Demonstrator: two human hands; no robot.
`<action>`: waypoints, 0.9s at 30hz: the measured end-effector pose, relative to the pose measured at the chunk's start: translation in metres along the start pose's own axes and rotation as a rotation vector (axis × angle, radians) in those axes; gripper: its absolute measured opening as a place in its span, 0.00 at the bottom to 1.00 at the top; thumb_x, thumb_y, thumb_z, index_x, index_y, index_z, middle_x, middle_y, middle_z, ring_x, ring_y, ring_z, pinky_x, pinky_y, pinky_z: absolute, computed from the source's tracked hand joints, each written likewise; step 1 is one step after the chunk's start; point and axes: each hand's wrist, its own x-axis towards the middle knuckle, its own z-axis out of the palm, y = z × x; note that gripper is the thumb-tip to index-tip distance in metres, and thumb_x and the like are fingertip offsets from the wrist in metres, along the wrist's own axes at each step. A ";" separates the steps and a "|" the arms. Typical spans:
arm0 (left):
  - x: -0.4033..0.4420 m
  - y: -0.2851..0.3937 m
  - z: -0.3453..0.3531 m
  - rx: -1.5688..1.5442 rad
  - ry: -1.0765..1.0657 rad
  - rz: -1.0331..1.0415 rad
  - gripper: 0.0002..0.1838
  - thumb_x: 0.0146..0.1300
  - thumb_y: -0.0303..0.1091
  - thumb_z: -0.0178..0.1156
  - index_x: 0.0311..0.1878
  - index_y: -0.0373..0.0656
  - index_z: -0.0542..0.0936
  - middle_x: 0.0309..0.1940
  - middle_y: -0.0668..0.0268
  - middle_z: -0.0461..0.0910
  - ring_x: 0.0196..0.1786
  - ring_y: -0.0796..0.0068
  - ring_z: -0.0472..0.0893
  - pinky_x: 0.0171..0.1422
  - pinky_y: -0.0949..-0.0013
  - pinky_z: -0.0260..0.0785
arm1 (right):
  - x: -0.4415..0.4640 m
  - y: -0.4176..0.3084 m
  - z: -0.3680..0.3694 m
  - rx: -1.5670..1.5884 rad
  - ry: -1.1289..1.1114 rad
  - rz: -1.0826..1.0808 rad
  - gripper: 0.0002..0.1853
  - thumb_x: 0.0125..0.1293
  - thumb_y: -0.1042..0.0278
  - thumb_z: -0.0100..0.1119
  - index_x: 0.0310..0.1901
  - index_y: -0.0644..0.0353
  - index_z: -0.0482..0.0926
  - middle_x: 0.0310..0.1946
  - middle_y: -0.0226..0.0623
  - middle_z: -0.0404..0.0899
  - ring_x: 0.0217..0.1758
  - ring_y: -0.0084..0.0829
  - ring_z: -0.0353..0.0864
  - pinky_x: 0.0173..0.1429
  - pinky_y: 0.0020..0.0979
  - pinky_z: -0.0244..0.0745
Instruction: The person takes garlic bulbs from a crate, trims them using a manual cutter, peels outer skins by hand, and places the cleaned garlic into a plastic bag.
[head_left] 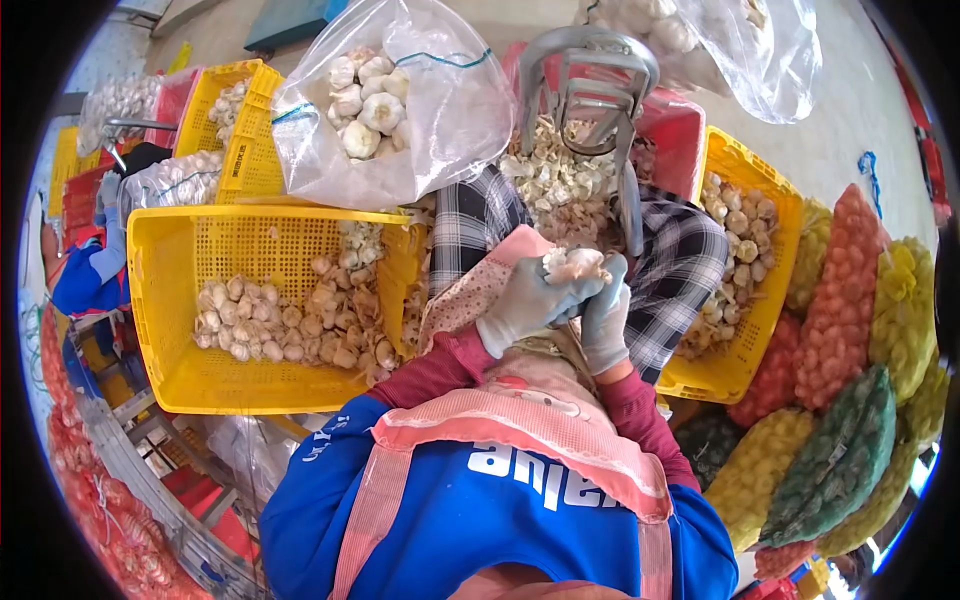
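My left hand (530, 300), in a pale grey glove, is wrapped round a garlic bulb (575, 264) with ragged, peeling skin. Against the bulb's other side press the gloved fingers of my right hand (605, 315). Both hands are together above my lap. Just beyond them, a metal cutting tool (627, 180) with a curved frame stands over a red crate (672, 130) holding loose garlic skins (560, 185). To the left, a yellow crate (160, 300) holds garlic bulbs (240, 320). A second yellow crate (785, 290) with bulbs is at my right.
A clear plastic bag (450, 110) of white bulbs stands beyond my left knee, another bag (790, 60) at the upper right. Filled net sacks (840, 300) crowd the right side. Another person's blue sleeve (108, 255) shows at the far left, near more crates.
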 end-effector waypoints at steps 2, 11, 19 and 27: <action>0.002 -0.014 -0.004 -0.213 -0.054 -0.059 0.16 0.65 0.37 0.69 0.51 0.38 0.84 0.28 0.73 0.82 0.28 0.86 0.77 0.28 0.79 0.67 | 0.003 0.006 -0.011 0.392 -0.182 0.287 0.36 0.75 0.31 0.35 0.38 0.59 0.80 0.19 0.30 0.77 0.14 0.22 0.71 0.18 0.24 0.67; 0.016 0.005 -0.022 0.255 -0.196 0.377 0.36 0.60 0.33 0.71 0.71 0.36 0.69 0.55 0.65 0.80 0.54 0.76 0.77 0.62 0.69 0.70 | 0.018 0.006 -0.037 -0.085 -0.134 0.213 0.34 0.78 0.41 0.37 0.32 0.65 0.81 0.16 0.34 0.79 0.12 0.25 0.75 0.18 0.27 0.69; 0.013 -0.009 -0.035 -0.378 -0.141 0.090 0.36 0.66 0.39 0.67 0.73 0.37 0.63 0.48 0.64 0.78 0.41 0.77 0.80 0.45 0.72 0.77 | 0.028 0.062 -0.040 -1.008 -0.211 -0.171 0.14 0.69 0.57 0.57 0.43 0.59 0.83 0.28 0.49 0.83 0.33 0.49 0.85 0.42 0.43 0.79; 0.030 0.026 -0.047 -0.280 -0.104 0.124 0.24 0.63 0.27 0.67 0.61 0.38 0.73 0.36 0.70 0.78 0.33 0.83 0.77 0.37 0.76 0.72 | 0.030 -0.024 -0.047 -0.420 0.207 -0.612 0.27 0.65 0.72 0.64 0.65 0.68 0.71 0.46 0.46 0.84 0.47 0.35 0.85 0.46 0.33 0.81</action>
